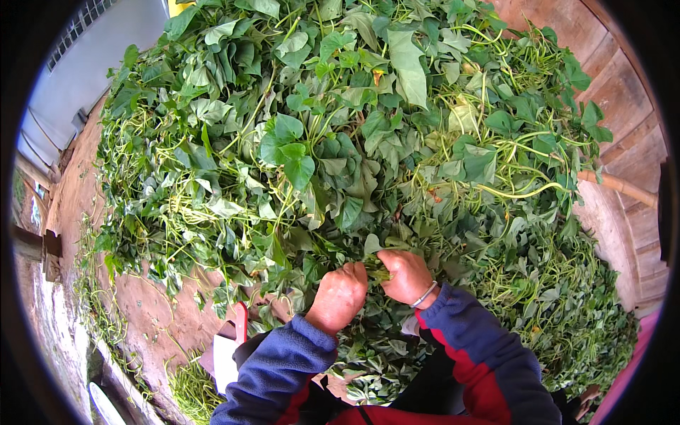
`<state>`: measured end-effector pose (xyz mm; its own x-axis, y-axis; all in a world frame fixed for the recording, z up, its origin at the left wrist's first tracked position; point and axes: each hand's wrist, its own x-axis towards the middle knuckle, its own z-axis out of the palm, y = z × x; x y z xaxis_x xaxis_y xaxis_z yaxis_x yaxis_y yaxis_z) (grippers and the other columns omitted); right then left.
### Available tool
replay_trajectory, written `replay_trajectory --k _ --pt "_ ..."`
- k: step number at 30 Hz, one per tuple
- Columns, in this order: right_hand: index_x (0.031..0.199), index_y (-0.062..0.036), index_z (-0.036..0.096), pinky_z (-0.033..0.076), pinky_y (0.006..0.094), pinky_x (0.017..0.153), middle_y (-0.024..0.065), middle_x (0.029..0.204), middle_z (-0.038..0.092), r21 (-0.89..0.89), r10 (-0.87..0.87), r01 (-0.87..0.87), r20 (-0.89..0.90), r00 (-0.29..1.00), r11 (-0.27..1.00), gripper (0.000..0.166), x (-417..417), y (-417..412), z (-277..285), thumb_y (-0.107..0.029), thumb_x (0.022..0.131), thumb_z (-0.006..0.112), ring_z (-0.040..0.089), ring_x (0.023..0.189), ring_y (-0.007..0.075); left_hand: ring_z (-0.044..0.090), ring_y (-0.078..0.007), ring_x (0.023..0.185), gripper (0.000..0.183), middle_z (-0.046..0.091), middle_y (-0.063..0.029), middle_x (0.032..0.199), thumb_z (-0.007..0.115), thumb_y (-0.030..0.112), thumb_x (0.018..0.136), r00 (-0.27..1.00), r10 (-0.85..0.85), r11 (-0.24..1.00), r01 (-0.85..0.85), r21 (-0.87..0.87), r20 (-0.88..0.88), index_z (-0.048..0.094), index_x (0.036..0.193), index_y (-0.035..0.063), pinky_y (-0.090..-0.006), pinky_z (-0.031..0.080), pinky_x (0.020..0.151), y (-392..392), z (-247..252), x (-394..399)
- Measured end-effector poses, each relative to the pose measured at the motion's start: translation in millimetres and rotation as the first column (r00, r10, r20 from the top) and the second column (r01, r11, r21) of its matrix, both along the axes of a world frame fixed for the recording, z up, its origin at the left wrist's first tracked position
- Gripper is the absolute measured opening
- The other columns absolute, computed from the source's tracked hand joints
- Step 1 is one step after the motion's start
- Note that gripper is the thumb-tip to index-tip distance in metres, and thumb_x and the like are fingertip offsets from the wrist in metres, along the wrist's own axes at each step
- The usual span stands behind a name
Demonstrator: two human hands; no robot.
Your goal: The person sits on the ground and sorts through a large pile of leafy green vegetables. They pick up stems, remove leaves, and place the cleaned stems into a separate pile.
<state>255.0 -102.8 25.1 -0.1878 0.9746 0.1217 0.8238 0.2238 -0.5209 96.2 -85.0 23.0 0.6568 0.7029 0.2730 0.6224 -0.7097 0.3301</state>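
A large heap of leafy green vines (345, 159) with heart-shaped leaves and pale stems fills the middle. At its near edge my left hand (340, 292) is closed in a fist with its thumb side toward the other hand. Close on its right, my right hand (408, 276), with a light bracelet at the wrist, grips a small bunch of green stems (378, 272). What lies inside the left fist is hidden, though stems run between the hands. A knife with a red handle (241, 321) and a broad pale blade (225, 361) lies beside my left sleeve.
A bundle of thin green stems (196, 390) rests on the earthen floor (159, 313) at the lower left. Wooden boards (621, 90) and a bamboo pole (619, 187) border the heap at the right. A pale wall (90, 69) rises at the upper left.
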Motion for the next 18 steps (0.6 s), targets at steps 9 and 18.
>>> replay_trajectory --k 9,18 --pt "0.073 0.0000 0.050 0.043 0.0433 0.057 0.0179 0.065 0.055 -0.172 0.027 -0.037 -0.061 0.998 0.984 0.017 8 0 -6 -0.005 0.058 0.057 0.054 0.064 0.0375 0.052 -0.0286 0.050 0.010 0.048 -0.0138 0.057 0.051 0.007 0.071 0.999 -0.031 0.997 0.033 -0.070 0.032 0.044 0.068 0.0011 -0.0360 0.041 0.045 2 -4 1" --pt "0.081 0.0003 0.057 0.043 0.0220 0.059 0.0009 0.070 0.056 -0.331 -0.218 -0.067 -0.748 0.627 0.941 0.014 29 12 5 -0.001 0.069 0.066 0.053 0.065 0.0088 0.046 -0.0196 0.045 0.012 0.050 -0.0137 0.055 0.049 0.006 0.075 0.832 0.357 0.782 -0.018 -0.623 0.424 0.052 0.067 -0.0021 -0.0305 0.040 0.046 24 -6 -24"
